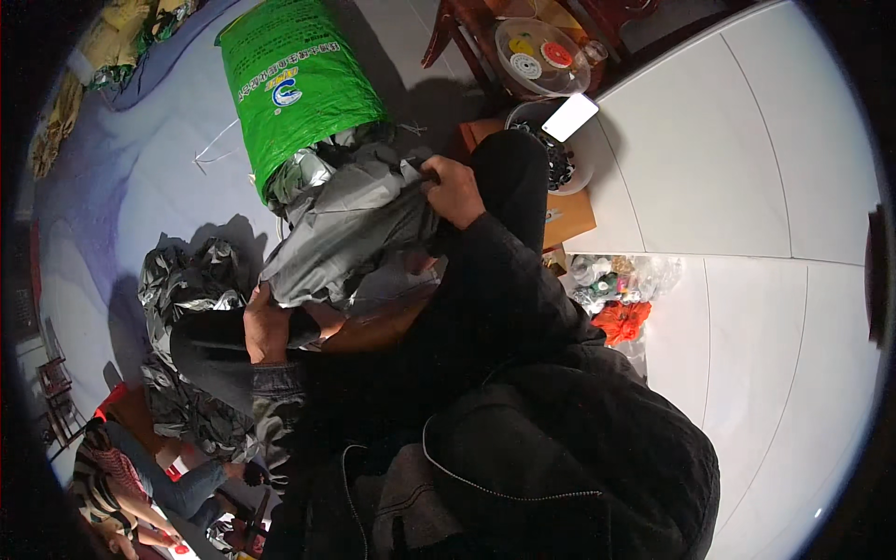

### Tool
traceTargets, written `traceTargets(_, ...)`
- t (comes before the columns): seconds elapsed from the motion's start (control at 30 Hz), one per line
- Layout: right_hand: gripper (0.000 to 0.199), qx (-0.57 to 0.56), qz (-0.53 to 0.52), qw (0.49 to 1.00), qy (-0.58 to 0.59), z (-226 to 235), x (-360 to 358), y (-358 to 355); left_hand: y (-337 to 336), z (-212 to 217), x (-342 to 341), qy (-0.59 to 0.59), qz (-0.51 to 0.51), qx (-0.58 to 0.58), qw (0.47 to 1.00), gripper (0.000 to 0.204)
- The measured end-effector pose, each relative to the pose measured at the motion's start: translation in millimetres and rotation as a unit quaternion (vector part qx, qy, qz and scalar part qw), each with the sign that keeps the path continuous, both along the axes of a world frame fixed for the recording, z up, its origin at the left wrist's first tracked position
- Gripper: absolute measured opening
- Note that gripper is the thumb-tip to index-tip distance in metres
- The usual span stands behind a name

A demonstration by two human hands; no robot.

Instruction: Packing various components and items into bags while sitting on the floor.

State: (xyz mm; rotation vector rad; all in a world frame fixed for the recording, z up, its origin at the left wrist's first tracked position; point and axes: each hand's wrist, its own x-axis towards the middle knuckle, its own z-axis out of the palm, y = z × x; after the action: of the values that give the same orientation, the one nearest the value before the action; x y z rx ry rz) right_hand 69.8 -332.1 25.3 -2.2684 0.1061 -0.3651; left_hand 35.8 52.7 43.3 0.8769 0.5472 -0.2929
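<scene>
A bundle of grey shiny fabric (345, 233) lies across my lap, spilling from the mouth of a big green woven sack (294, 79). My left hand (268, 327) grips the near lower edge of the fabric. My right hand (455, 191) clutches its far upper edge, pulling the cloth taut between the two hands. Both forearms are in dark sleeves. My dark jacket fills the lower middle of the view.
A pile of crumpled grey fabric (187, 280) lies on the pale floor to the left. A bowl of small dark parts (560, 163) with a phone (569, 117) on it, a cardboard box (569, 215), a round tray (541, 51) and a bag of oddments (616, 289) sit right. Another person (131, 485) sits lower left.
</scene>
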Motion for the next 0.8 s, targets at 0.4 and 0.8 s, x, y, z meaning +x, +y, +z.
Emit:
traceTargets(0.4, 0.025, 0.000, 0.053, 0.996, -0.068, 16, -4, 20, -19, 6, -16, -0.165, -0.021, 0.552, 0.817, 0.047)
traceTargets(0.8, 0.029, 0.123, 0.167, 0.977, -0.048, 65, -18, 83, -66, -19, -26, -0.431, -0.231, 0.711, 0.505, 0.082)
